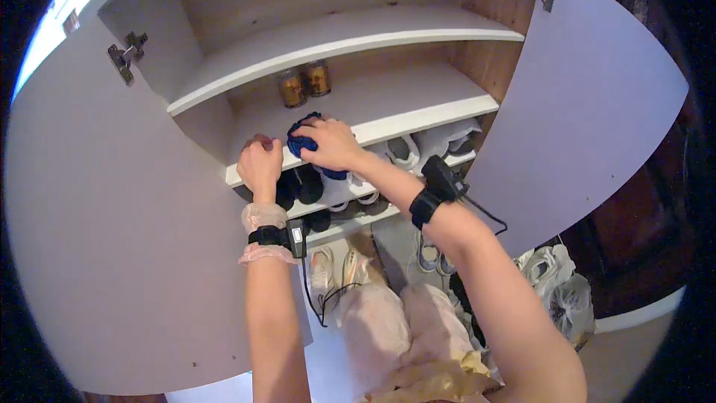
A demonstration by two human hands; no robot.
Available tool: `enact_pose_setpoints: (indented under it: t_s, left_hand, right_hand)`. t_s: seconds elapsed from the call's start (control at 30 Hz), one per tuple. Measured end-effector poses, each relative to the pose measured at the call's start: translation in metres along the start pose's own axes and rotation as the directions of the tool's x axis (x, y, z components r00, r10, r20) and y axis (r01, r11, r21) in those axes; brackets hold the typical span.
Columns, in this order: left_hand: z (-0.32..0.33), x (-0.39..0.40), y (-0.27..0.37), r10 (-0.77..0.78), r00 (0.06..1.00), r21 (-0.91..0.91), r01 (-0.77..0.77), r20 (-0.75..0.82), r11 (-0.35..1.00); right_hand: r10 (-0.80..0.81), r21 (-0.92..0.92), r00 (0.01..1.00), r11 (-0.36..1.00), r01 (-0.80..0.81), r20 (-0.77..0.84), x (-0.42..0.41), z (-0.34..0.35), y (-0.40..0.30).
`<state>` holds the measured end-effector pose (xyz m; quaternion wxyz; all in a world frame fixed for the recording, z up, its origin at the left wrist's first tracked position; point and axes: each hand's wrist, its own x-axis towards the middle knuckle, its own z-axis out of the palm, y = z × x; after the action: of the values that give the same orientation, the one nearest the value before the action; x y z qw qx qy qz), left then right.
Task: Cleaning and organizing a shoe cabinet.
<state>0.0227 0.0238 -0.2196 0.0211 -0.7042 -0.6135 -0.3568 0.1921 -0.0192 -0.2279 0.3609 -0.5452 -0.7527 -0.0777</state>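
Observation:
My right hand (334,143) grips a bunched dark blue cloth (302,144) at the front edge of the middle cabinet shelf (414,92). To its left, my left hand (260,165) has its fingers curled over the same shelf edge. Something small and purplish shows by its fingertips; whether the hand holds it I cannot tell. Behind the hands, two jars with orange-brown contents, a left jar (293,88) and a right jar (318,78), stand on that shelf.
Open cabinet doors flank me, the left door (112,224) and the right door (587,101). Lower racks hold several shoes, among them a white shoe (404,151). On the floor are light sneakers (323,268) and, at right, plastic bags (568,305). Thin black cables hang from my wrist straps.

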Motion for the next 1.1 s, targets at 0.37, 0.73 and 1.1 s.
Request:
enact_pose_setpoints:
  t_s: [0.37,0.73,1.1]
  left_hand:
    - [0.003,0.001,-0.009,0.035,0.999,0.045,-0.033,-0.032,0.998]
    - [0.006,0.001,-0.007,0.047,0.998,0.102,-0.042,-0.042,0.994]
    - [0.001,0.004,0.008,-0.146,0.989,0.171,0.142,0.011,0.975]
  right_hand:
    - [-0.053,0.056,0.996,0.997,0.049,0.071,0.001,-0.005,-0.002]
    - [-0.097,0.115,0.995,0.989,0.097,-0.013,0.002,0.000,0.004]
    - [-0.029,0.149,0.999,0.988,0.031,-0.015,0.000,-0.001,0.000]
